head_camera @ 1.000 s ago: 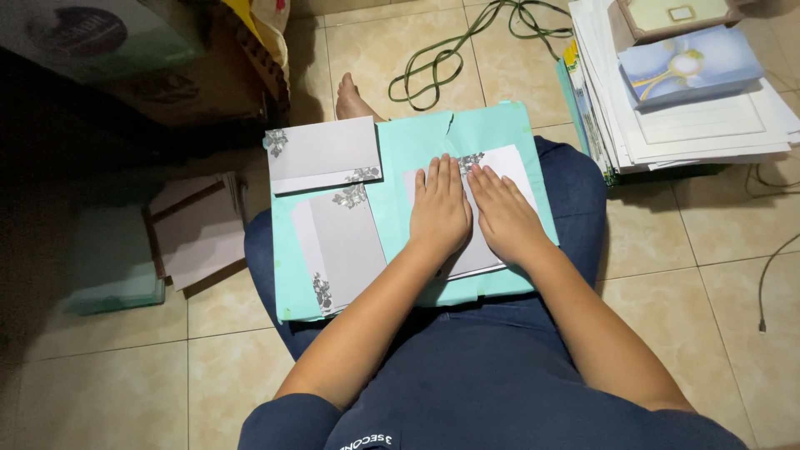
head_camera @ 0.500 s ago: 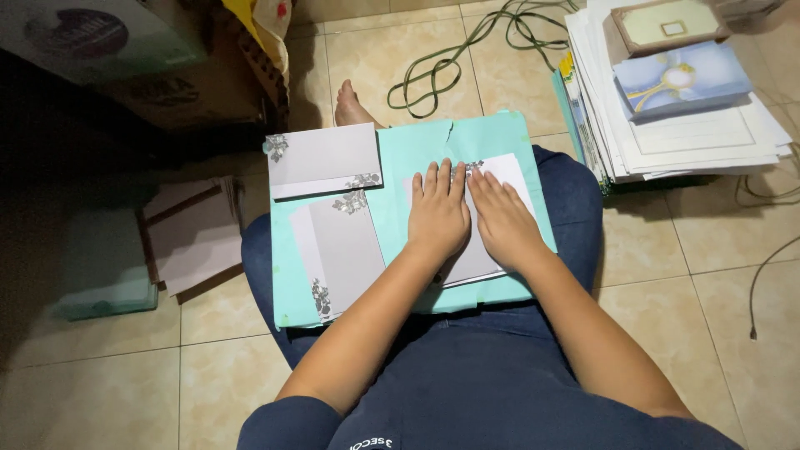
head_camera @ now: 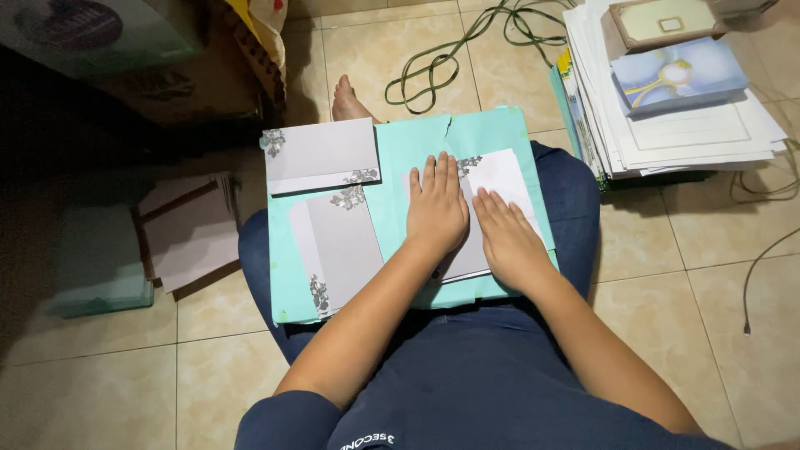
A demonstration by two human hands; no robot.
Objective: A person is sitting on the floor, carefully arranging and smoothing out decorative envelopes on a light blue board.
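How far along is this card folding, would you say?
Done, it seems: two grey cards lie on the teal board. In hand: left hand and right hand press a white card flat. Left, probably: the paper stack.

your left hand [head_camera: 437, 208] and right hand [head_camera: 508, 242] hide most of the white card [head_camera: 500, 179]; the paper stack [head_camera: 692, 133] runs off frame.

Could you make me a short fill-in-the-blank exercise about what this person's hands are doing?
1. Both hands, the left hand and the right hand, press flat on a ____ sheet of paper.
2. That sheet lies on a ____-coloured board across the lap.
3. On the floor beyond the board lies a coiled green ____.

Missing words: white; teal; cable
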